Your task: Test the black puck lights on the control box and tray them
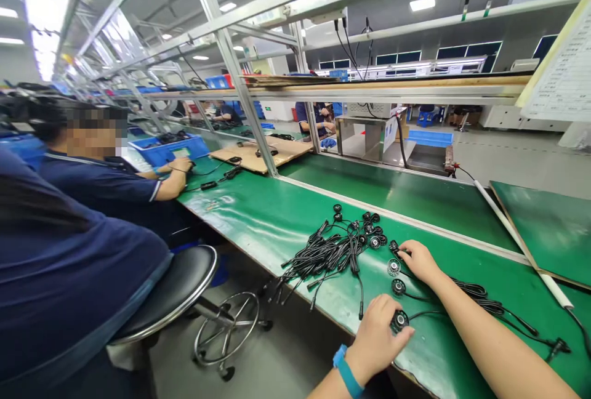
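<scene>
My left hand [376, 336], with a blue band at the wrist, is closed around the rim of a black round cable head [399, 321] near the table's front edge. A thin cable runs from that part to the right. Farther back, my right hand [419, 261] has thumb and fingers pinched at another small black disc head [394, 247]. Between the hands lie a disc with a clear-looking face [393, 267] and a dark disc [398, 287], both on the green tabletop. Their cables pass under my right forearm to a coiled bundle [471, 289].
A pile of black cables [330, 251] with round heads lies left of my hands. A co-worker [106, 171] handles cables beside a blue bin [170, 148]. A black stool [184, 288] stands at the front edge. Metal frame posts [244, 91] and a white rail [415, 223] run behind.
</scene>
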`<state>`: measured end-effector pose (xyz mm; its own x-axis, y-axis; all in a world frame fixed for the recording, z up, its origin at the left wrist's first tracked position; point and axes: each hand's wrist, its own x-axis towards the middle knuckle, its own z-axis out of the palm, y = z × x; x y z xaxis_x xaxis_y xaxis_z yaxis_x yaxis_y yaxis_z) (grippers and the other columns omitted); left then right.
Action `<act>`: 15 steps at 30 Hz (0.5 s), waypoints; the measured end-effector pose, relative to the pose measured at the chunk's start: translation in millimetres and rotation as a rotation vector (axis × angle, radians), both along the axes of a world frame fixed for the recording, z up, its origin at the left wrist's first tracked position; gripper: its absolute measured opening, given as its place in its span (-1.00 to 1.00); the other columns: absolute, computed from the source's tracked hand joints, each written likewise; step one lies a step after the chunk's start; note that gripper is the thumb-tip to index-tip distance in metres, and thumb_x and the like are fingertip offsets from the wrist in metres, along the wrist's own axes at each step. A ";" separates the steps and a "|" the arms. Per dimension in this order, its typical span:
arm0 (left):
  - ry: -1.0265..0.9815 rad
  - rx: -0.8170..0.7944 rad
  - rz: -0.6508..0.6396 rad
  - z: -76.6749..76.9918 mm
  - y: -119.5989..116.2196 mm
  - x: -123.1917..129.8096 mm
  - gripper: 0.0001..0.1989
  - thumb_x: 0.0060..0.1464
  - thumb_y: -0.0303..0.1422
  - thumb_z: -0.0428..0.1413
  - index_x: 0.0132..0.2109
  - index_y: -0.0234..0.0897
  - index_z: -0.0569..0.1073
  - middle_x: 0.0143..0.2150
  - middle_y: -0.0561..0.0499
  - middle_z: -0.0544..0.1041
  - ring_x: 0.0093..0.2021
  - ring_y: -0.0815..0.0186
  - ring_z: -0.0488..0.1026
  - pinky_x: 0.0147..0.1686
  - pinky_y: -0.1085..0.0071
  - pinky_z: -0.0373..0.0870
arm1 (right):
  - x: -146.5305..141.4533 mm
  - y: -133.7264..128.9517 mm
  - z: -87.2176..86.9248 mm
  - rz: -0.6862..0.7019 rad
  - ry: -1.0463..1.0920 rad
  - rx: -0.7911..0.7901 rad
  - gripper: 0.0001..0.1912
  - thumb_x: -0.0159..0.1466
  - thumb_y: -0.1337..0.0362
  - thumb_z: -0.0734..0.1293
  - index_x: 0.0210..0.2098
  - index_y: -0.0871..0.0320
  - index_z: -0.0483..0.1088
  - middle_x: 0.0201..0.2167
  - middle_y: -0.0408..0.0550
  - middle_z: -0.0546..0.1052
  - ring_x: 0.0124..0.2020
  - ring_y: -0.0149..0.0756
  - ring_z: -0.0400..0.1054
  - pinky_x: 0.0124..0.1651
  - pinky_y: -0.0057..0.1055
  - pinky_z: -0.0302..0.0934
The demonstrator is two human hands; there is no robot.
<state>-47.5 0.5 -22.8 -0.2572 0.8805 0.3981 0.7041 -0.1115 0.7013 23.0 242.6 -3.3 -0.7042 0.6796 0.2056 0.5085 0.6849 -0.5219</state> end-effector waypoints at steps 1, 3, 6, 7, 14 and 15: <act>0.002 0.001 -0.002 0.2 0.1 0.0 -0.63 -0.06 -0.42 0.39 -0.13 -0.22 0.43 -0.19 -0.05 0.50 -0.13 0.12 0.44 -0.11 0.18 0.44 | -2.3 -1.5 0.9 0.002 0.003 0.001 -0.80 0.30 0.25 0.28 -0.27 0.14 0.54 -0.21 0.01 0.59 -0.12 -0.16 0.44 0.06 -0.24 0.29; 0.003 0.001 -0.001 0.3 0.3 -0.2 -0.61 -0.08 -0.42 0.41 -0.13 -0.23 0.43 -0.18 -0.05 0.50 -0.12 0.12 0.44 -0.10 0.19 0.44 | -4.4 -6.4 5.7 -0.019 0.020 0.009 -0.78 0.30 0.26 0.23 -0.35 0.14 0.51 -0.28 0.01 0.58 -0.14 -0.13 0.44 0.05 -0.21 0.28; -0.009 -0.012 0.005 0.3 0.2 -0.2 -0.60 -0.08 -0.41 0.42 -0.12 -0.23 0.44 -0.17 -0.05 0.51 -0.11 0.12 0.45 -0.08 0.19 0.44 | 4.0 -24.5 18.4 -0.070 0.076 0.023 -0.72 0.37 0.22 0.17 -0.27 0.15 0.49 -0.22 0.04 0.58 -0.13 -0.11 0.45 0.04 -0.17 0.30; -0.024 -0.023 0.013 0.4 0.0 -0.1 -0.59 -0.08 -0.41 0.42 -0.11 -0.23 0.43 -0.16 -0.05 0.51 -0.11 0.13 0.45 -0.08 0.19 0.45 | 10.3 -34.6 22.6 -0.068 0.110 0.022 -0.70 0.39 0.18 0.16 -0.23 0.15 0.48 -0.18 0.05 0.58 -0.10 -0.11 0.45 0.05 -0.17 0.31; -0.137 -0.077 0.057 -1.8 -0.8 0.1 -0.52 0.01 -0.46 0.32 0.07 -0.22 0.38 -0.15 -0.04 0.49 -0.17 0.18 0.45 -0.09 0.18 0.48 | 65.1 -130.6 15.1 0.239 0.216 -0.070 -0.73 0.47 0.17 0.18 -0.14 0.03 0.51 0.00 0.00 0.57 0.07 -0.17 0.45 0.16 -0.22 0.34; -0.142 -0.074 0.051 -3.4 -0.7 -0.1 -0.51 0.02 -0.48 0.29 0.10 -0.22 0.38 -0.14 -0.04 0.50 -0.16 0.19 0.45 -0.07 0.18 0.48 | 69.3 -138.6 9.5 0.249 0.203 -0.079 -0.73 0.47 0.18 0.19 -0.16 0.03 0.51 -0.02 0.00 0.57 0.06 -0.16 0.45 0.14 -0.21 0.36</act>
<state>-47.6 -0.1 -26.1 -0.3517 0.8904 0.2888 0.6008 -0.0219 0.7991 92.2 104.0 6.3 -0.8007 0.5110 0.3126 0.2104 0.7286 -0.6519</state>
